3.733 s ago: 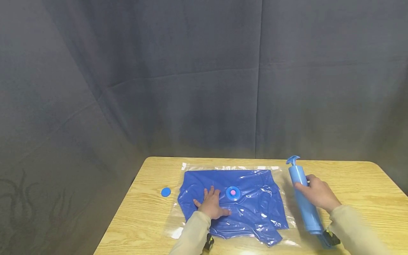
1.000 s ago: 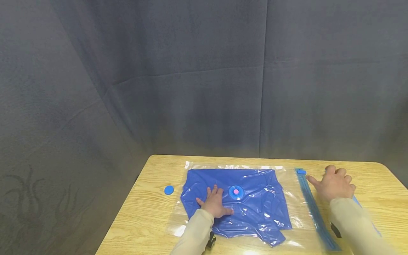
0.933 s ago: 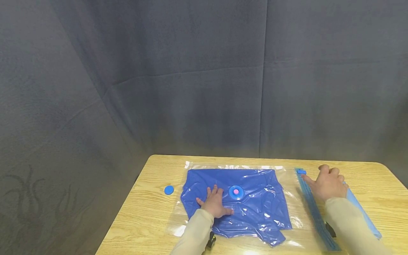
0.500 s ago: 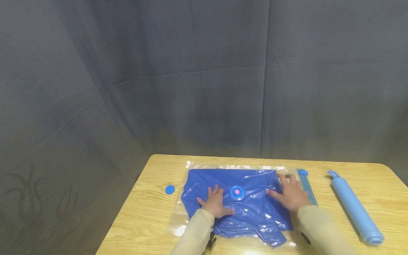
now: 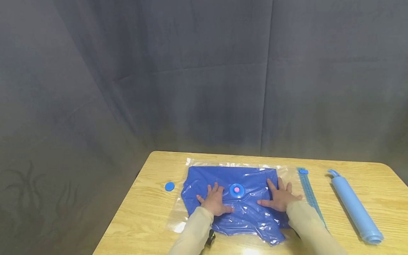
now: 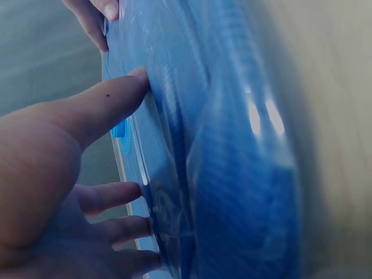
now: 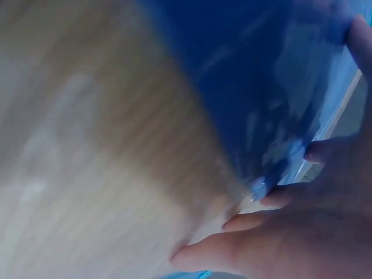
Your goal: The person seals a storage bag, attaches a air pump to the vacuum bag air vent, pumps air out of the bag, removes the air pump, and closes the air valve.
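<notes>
A clear vacuum storage bag (image 5: 288, 173) lies flat on the table with a folded blue garment (image 5: 210, 173) inside. On its top is a round blue valve (image 5: 237, 190) with a pink centre. My left hand (image 5: 214, 204) rests on the bag to the left of the valve, fingers spread. To the right of the valve my right hand (image 5: 280, 198) presses on the bag, its fingers spread too. In the left wrist view, the thumb and fingertips touch the plastic over the blue cloth (image 6: 244, 174). The right wrist view shows fingertips at the garment's edge (image 7: 256, 116).
A light blue hand pump (image 5: 355, 209) lies on the right of the wooden table (image 5: 134, 212). A blue round cap (image 5: 169, 186) is left of the bag. The bag's zip strip, with a blue slider (image 5: 303, 171), runs along its right side. A grey curtain (image 5: 197, 88) hangs behind.
My right hand has laid the pump down at the right, let go of it, and moved left onto the bag, spreading its fingers. The left hand has stayed on the bag.
</notes>
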`<state>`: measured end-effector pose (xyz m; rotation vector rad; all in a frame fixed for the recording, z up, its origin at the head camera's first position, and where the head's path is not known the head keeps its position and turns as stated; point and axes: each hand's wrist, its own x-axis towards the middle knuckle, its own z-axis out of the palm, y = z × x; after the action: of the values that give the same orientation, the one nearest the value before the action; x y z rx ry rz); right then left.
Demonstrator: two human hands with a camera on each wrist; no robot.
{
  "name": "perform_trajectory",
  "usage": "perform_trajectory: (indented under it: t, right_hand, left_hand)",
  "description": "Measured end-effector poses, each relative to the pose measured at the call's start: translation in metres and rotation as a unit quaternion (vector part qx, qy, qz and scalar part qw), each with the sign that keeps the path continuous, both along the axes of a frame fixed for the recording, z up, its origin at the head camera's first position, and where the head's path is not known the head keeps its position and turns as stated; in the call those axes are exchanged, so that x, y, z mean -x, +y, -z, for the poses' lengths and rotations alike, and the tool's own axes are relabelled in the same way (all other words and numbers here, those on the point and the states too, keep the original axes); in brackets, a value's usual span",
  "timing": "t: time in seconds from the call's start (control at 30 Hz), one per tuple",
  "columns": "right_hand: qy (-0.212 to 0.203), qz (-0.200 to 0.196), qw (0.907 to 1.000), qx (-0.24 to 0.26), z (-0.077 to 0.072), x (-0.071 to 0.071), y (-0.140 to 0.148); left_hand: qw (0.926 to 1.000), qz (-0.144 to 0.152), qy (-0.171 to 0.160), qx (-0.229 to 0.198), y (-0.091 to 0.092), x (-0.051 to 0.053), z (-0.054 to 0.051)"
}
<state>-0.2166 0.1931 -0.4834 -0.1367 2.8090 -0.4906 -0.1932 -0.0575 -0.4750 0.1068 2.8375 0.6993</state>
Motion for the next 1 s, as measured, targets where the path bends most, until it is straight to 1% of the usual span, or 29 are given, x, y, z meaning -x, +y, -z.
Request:
perform_trajectory:
  t: [0.17, 0.23, 0.3, 0.37, 0.47, 0.5, 0.57, 0.6, 0.67, 0.7, 0.77, 0.87, 0.9, 1.0]
  right_hand:
    - [-0.025, 0.001, 0.9997, 0.001, -0.008, 0.0, -0.004]
    - [-0.031, -0.001, 0.9995, 0.005, -0.009, 0.0, -0.005]
    - [-0.033, -0.001, 0.9994, 0.005, -0.009, 0.001, -0.007]
    - [-0.034, 0.0, 0.9994, 0.007, -0.007, 0.001, -0.007]
    - [-0.037, 0.006, 0.9993, 0.009, -0.006, 0.001, -0.007]
    - [-0.038, 0.008, 0.9992, 0.011, -0.006, 0.001, -0.008]
    - [-0.037, 0.01, 0.9992, 0.012, -0.006, 0.001, -0.008]
    - [-0.036, 0.01, 0.9992, 0.013, -0.006, 0.001, -0.008]
    - [-0.035, 0.01, 0.9992, 0.015, -0.005, 0.002, -0.008]
    - [-0.034, 0.01, 0.9992, 0.017, -0.005, 0.002, -0.008]
    - [-0.033, 0.009, 0.9993, 0.018, -0.005, 0.002, -0.007]
    - [-0.036, 0.01, 0.9991, 0.021, -0.005, 0.002, -0.005]
    - [-0.035, 0.01, 0.9991, 0.021, -0.005, 0.002, -0.005]
    - [-0.036, 0.01, 0.9991, 0.018, -0.005, 0.003, -0.004]
  left_hand:
    - [0.9999, 0.007, 0.003, 0.009, 0.0, 0.0, -0.002]
    - [0.9998, 0.012, 0.005, 0.014, -0.002, 0.0, -0.004]
    - [0.9998, 0.017, 0.008, 0.007, -0.006, 0.0, -0.006]
    - [0.9996, 0.021, 0.019, -0.006, -0.011, 0.002, -0.01]
    - [0.9978, 0.027, 0.054, -0.025, -0.023, 0.006, -0.015]
    - [0.997, 0.023, 0.07, -0.025, -0.029, 0.008, -0.017]
    - [0.9942, 0.01, 0.105, -0.018, -0.043, 0.011, -0.018]
    - [0.9923, -0.001, 0.123, -0.01, -0.051, 0.013, -0.018]
    - [0.9893, -0.032, 0.142, 0.003, -0.069, 0.016, -0.017]
    - [0.9882, -0.051, 0.144, 0.01, -0.078, 0.017, -0.016]
    - [0.9869, -0.079, 0.14, 0.016, -0.097, 0.021, -0.015]
    - [0.9871, -0.112, 0.112, 0.02, -0.122, 0.024, -0.011]
    - [0.9872, -0.119, 0.105, 0.019, -0.129, 0.025, -0.01]
    - [0.9884, -0.124, 0.085, 0.021, -0.146, 0.025, -0.005]
